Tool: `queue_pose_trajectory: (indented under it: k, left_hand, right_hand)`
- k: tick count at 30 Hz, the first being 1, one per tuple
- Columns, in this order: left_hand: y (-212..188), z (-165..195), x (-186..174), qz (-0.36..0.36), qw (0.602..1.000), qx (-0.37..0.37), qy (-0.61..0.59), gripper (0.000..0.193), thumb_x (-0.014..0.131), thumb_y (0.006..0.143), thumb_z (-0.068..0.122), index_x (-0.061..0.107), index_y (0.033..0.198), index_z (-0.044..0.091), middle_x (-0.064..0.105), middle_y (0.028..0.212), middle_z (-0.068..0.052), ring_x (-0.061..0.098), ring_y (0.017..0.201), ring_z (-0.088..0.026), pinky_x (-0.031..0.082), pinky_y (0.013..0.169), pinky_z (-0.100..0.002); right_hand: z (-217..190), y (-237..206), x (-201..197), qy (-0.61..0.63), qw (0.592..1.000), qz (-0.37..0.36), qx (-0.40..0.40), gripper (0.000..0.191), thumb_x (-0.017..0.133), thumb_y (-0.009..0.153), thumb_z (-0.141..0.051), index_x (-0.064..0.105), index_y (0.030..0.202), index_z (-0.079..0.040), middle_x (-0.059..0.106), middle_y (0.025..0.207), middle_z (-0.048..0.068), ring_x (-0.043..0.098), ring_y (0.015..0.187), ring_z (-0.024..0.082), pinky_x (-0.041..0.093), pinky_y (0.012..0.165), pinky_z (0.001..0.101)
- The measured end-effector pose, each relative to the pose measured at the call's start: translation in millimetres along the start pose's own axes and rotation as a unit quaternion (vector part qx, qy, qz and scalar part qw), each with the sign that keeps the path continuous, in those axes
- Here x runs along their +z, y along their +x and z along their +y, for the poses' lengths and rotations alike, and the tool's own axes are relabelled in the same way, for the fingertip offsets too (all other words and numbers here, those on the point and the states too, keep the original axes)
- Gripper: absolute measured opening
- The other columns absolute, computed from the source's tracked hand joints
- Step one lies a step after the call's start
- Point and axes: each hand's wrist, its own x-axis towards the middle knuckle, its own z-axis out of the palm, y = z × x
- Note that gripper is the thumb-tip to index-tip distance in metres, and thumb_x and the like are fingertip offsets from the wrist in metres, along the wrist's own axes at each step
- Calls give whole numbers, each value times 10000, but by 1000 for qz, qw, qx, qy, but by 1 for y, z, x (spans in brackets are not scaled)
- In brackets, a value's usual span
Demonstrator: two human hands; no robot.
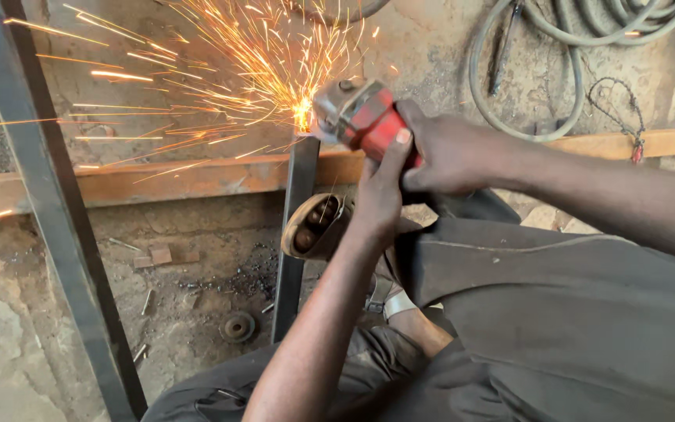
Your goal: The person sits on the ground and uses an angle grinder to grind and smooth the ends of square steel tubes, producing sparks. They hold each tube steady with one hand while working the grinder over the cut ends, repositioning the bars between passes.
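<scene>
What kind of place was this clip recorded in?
Most likely a small metal or welding workshop with a rough dirt floor. Both hands grip a red angle grinder that throws sparks off a dark steel bar, and coiled hoses lie on the ground.

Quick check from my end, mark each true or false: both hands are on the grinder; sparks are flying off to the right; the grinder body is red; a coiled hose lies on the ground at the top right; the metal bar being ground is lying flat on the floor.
1. Both hands are on the grinder. True: the left hand and the right hand both grip the angle grinder.
2. Sparks fly off to the right. False: the sparks spray to the left and upward.
3. The grinder body is red. True.
4. A coiled hose lies at the top right. True: the hose loops on the ground there.
5. The bar being ground lies flat on the floor. False: the dark metal bar runs up to the grinder's disc, which meets its top end.
</scene>
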Motion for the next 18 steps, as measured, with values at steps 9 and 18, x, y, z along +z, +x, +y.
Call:
queue_pose_trajectory:
  k: [9,18]
  left_hand:
    - [-6,2,0,-1,1000,4,28,588,609,1000,426,527,1421,24,643,1302,-81,610,1181,-152,475,1036,-324]
    - [-3,-2,-1,-1,1000,-25,-13,589,618,998,429,539,1412,18,652,1265,-82,625,1132,-156,492,999,-337]
  right_hand:
    - [-2,-4,1,20,1000,1,2,947,731,728,-332,228,1461,-5,700,945,344,700,896,523,563,826,557]
    - [1,0,1,17,999,22,-42,933,747,736,-318,221,1420,38,687,950,347,680,900,534,552,814,562]
